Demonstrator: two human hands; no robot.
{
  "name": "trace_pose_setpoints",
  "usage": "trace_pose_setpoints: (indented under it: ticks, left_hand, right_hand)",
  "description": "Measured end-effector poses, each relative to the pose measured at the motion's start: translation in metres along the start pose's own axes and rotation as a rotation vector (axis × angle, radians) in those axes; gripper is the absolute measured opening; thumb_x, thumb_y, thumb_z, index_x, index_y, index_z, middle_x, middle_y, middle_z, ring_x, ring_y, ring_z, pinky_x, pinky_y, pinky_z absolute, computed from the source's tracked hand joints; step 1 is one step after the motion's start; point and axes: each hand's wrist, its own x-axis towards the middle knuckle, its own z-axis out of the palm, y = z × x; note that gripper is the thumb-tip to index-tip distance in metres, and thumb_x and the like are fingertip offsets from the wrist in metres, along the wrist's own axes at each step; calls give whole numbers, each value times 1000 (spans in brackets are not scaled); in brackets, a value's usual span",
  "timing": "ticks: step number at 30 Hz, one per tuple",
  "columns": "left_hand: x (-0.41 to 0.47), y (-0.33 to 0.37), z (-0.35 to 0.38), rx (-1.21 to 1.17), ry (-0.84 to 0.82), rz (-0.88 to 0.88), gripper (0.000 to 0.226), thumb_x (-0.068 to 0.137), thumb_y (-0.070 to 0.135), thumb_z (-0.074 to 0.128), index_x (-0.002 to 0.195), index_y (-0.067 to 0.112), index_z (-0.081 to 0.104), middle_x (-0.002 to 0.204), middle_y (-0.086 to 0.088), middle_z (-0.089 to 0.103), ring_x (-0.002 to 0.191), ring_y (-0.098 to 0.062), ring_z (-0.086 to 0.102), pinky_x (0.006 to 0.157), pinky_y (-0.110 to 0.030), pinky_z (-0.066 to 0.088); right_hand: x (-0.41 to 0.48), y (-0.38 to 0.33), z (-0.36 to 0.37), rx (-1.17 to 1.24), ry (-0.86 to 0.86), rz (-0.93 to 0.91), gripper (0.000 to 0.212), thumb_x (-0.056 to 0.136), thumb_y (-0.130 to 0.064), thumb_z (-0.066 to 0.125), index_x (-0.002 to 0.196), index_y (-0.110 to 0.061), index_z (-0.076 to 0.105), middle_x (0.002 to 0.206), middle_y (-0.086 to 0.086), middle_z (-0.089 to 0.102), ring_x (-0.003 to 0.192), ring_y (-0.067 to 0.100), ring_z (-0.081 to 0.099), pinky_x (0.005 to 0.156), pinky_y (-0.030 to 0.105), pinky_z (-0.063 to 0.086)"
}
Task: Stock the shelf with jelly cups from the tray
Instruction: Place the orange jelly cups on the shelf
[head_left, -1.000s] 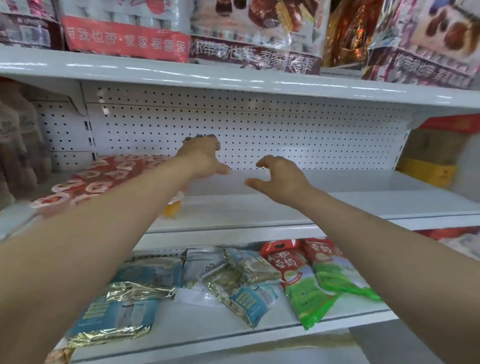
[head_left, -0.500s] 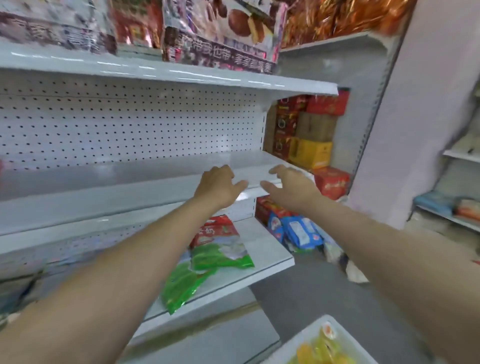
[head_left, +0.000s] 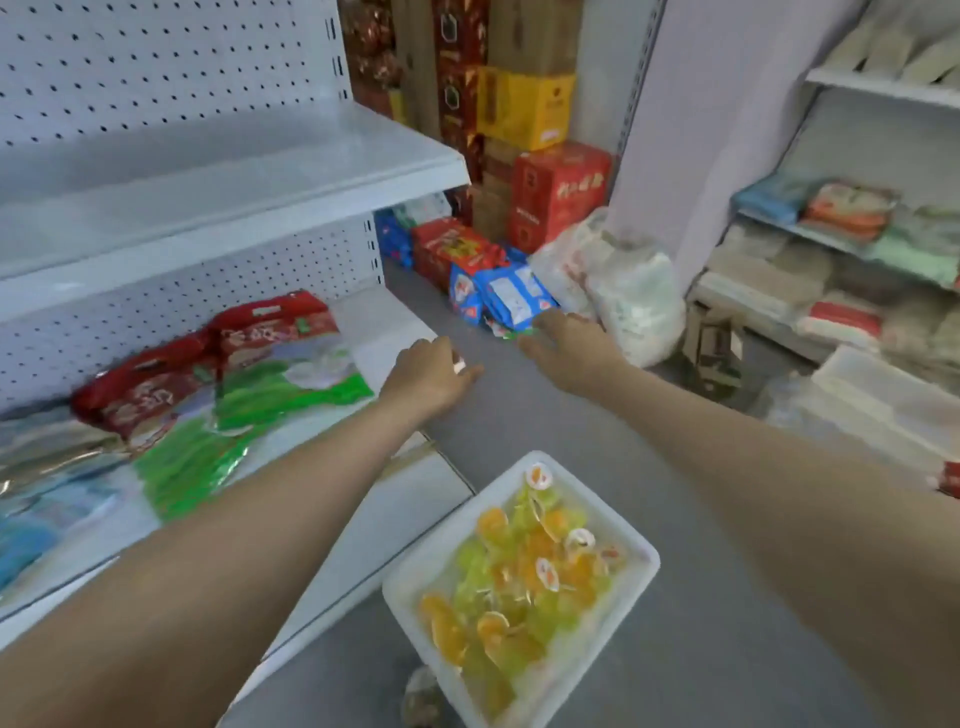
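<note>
- The bare white shelf board (head_left: 218, 171) at far left, in front of the pegboard, looks like the place to stock; no cups show on the part in view, and its front lip juts out above the lower level.
- Below it, red-and-green snack bags (head_left: 234, 374) lie on the lower shelf (head_left: 395, 322), one reaching almost to the near edge.
- The left hand (head_left: 428, 376) hangs just off that shelf's right corner, fingers loosely curled and apparently holding nothing; a pale speck at the fingertips is too blurred to name.
- The jelly cups (head_left: 519, 566), orange and green, are heaped in the white tray (head_left: 415, 587), which sits low and near, on or just above the grey floor (head_left: 701, 649) beside the shelf base.
- The right hand (head_left: 569, 348) is stretched out, fingers relaxed, empty, well beyond the tray.
- My reading: this is the fetch step. Both hands need to drop back and down to the tray, pinch cups off the heap, then lift clear of the lower shelf's corner and over the upper lip.
- Farther right, blue packets (head_left: 509, 296), a white plastic bag (head_left: 623, 291) and red cartons (head_left: 558, 192) crowd the far floor, so the open room is the bare strip around the tray.
</note>
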Motion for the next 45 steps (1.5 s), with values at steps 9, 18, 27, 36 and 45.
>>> trace_pose_setpoints:
  ticks: [9,18,27,36,45]
  left_hand:
    - [8,-51,152,-23,-374,-16,44,94,46,55,114,9,64,121,-7,64,110,-29,58,90,-35,46]
    - [3,-117,262,-82,-634,-145,46,83,42,72,119,15,60,119,-6,61,112,-23,59,86,-29,43]
    - [-7,-133,341,-107,-818,-182,60,81,41,75,135,25,52,129,-3,62,117,-23,59,90,-32,46]
    - [6,-129,365,-14,-838,-195,64,85,49,67,143,31,46,138,-6,57,118,-30,59,96,-37,49]
    - [-12,-126,376,-185,-773,-340,49,85,41,72,125,25,48,119,-6,62,106,-29,60,86,-37,49]
  right_hand:
    - [-27,104,115,67,-272,305,51,95,-52,51,132,-16,55,133,10,58,123,30,54,99,35,43]
    - [-62,160,233,133,-562,561,55,85,-52,68,131,-25,55,127,5,59,119,24,55,98,38,46]
    - [-84,198,305,221,-614,649,66,75,-45,80,133,-25,55,127,5,60,121,21,54,97,33,43]
    - [-89,208,337,231,-604,599,72,68,-45,86,131,-26,56,126,1,59,108,21,59,92,33,48]
    - [-90,214,344,220,-574,561,75,66,-35,89,132,-23,56,124,2,57,106,23,58,89,37,50]
